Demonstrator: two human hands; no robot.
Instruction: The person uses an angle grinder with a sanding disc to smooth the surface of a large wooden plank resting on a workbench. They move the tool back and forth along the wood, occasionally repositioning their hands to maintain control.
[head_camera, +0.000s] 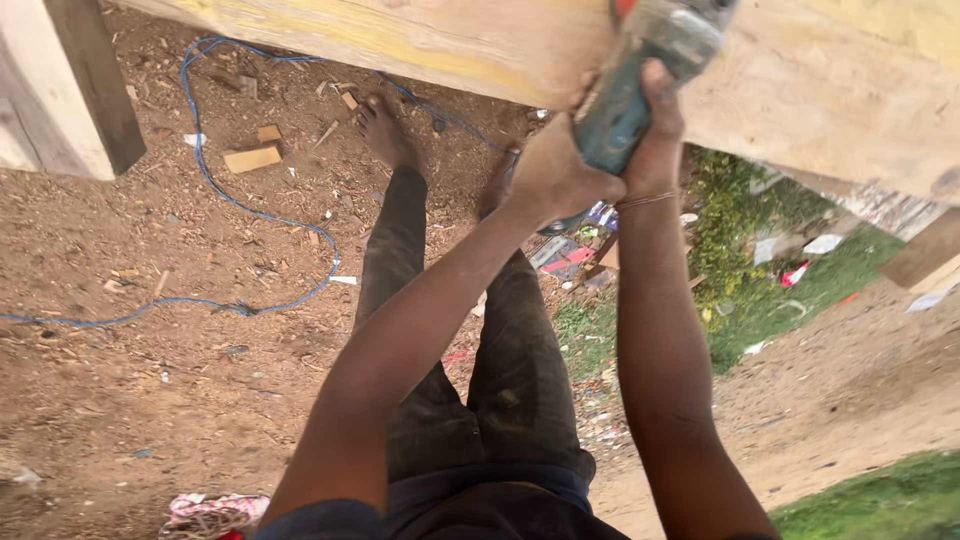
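Observation:
A teal and grey power tool (628, 85), shaped like an angle grinder, is pressed against a wide pale wooden plank (800, 70) that runs across the top of the view. My left hand (550, 170) grips the lower end of the tool's body. My right hand (655, 125) wraps its upper side, a thin cord on the wrist. The tool's head is partly cut off by the top edge. My dark trousers and bare left foot (382, 130) show below.
A blue cable (215, 185) loops over sawdust-covered dirt at left. Small wood offcuts (252, 158) lie near it. A wooden post (70, 90) stands upper left. Grass and scattered litter (760, 240) lie to the right. A crumpled cloth (212, 512) sits bottom left.

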